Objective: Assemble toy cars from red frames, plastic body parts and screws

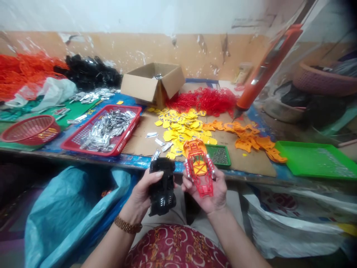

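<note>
In my left hand (143,188), closed with the thumb on top, is a black toy car chassis (162,188). My right hand (213,193) grips a red plastic toy car frame (203,182) fitted with orange and yellow pieces and silver strips along its sides. The two parts are held side by side, apart, in front of the table edge. Just beyond them lies a heap of yellow plastic pieces (182,128). A small green tray of screws (219,155) sits behind the red frame, and a few loose silver strips (159,142) lie on the cardboard.
A red basket of silver pieces (66,143) stands left, near an open cardboard box (139,85). Red frames (206,100) and orange pieces (251,137) are piled behind. An orange power screwdriver (267,70) hangs at the right, above a green tray (315,158).
</note>
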A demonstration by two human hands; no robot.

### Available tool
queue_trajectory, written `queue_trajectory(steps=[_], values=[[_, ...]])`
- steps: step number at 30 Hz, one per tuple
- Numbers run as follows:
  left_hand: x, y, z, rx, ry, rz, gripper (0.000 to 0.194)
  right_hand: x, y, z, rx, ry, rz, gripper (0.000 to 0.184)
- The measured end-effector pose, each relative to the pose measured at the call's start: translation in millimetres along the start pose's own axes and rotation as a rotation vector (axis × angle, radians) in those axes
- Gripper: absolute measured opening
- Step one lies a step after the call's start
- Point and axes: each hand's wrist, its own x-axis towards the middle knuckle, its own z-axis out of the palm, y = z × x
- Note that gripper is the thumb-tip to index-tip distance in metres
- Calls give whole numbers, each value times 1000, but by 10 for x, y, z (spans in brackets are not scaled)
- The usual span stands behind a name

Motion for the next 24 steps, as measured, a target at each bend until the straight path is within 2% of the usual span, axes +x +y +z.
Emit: queue_trajectory(steps=[7,13,18,24], values=[[-13,11,-19,88,-82,37,56,14,58,-64,19,-4,8,55],[-15,-86,-12,238,-251,84,58,14,115,-84,85,79,28,46],[-32,-141,-38,374,-276,113,62,29,151,-73,187,82,-3,38],[-11,-202,-95,518,-286,150,65,20,185,-51,155,143,-60,30]])
